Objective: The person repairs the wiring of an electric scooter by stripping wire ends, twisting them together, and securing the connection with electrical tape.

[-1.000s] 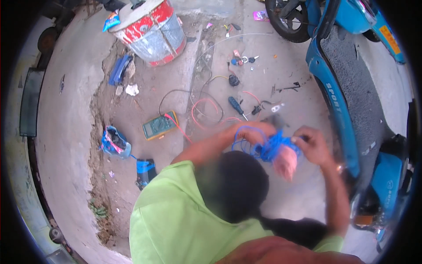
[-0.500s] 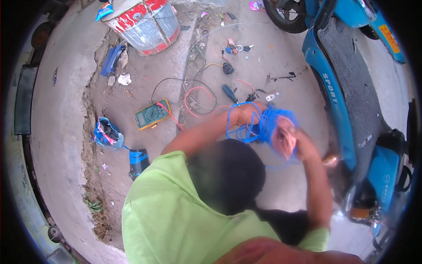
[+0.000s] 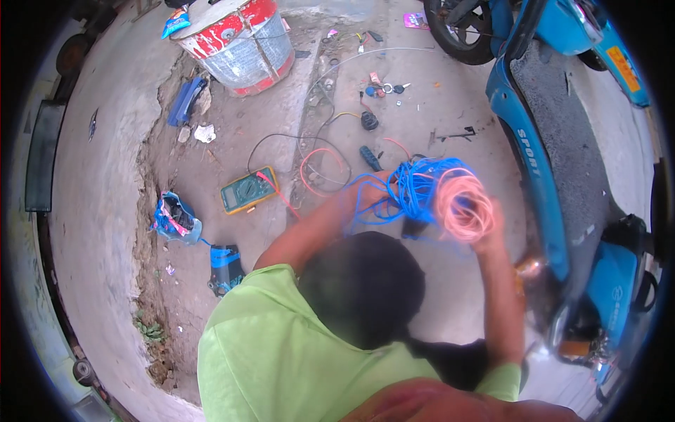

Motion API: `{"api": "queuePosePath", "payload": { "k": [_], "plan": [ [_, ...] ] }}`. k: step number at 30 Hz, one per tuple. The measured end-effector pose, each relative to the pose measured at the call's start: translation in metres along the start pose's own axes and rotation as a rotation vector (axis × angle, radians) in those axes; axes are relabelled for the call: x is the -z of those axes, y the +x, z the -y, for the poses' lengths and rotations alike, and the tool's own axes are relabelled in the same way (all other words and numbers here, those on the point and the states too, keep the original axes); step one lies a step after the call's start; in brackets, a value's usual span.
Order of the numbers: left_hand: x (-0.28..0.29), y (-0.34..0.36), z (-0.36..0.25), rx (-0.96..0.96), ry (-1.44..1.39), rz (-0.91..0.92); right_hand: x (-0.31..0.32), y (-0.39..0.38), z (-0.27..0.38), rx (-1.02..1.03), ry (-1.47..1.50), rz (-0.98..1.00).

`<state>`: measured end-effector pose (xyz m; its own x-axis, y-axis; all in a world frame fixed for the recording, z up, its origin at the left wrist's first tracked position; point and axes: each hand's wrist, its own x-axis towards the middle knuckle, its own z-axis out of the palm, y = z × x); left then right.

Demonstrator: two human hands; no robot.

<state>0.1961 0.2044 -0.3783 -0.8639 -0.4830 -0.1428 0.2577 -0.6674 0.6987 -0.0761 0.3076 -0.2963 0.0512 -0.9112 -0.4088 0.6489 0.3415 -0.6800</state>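
In front of me both hands hold up a loose bundle of thin wire. My left hand [image 3: 385,188] is closed around loops of the blue wire [image 3: 422,184], and its fingers are partly covered by the strands. A coil of salmon-pink wire [image 3: 463,205] lies against the right end of the blue loops. Behind that coil, my right hand [image 3: 492,221] grips it; most of its fingers are hidden. A blue-handled screwdriver [image 3: 370,158] lies on the ground just beyond my left hand. Left of my left forearm rests a yellow-edged green multimeter [image 3: 249,190] with red and black leads.
A blue scooter [image 3: 529,165] stands along the right. At the far left is a red-and-grey tub [image 3: 246,53]. Keys [image 3: 401,88], a round black part [image 3: 369,121] and wire scraps lie on the ground. Near my left side are an open blue pouch [image 3: 177,219] and a blue-black object [image 3: 226,269].
The blurred bundle has turned and spread, so the pink coil now shows as a round ring facing up. Blue loops reach farther left over my left hand. The view has shifted slightly.
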Motion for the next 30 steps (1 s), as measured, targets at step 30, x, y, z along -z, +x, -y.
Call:
{"api": "queuePosePath", "payload": {
  "k": [30],
  "plan": [
    [0.185, -0.074, -0.125, -0.521, -0.498, -0.768, 0.004, -0.043, 0.019, 0.212, -1.257, 0.265]
  ]
}}
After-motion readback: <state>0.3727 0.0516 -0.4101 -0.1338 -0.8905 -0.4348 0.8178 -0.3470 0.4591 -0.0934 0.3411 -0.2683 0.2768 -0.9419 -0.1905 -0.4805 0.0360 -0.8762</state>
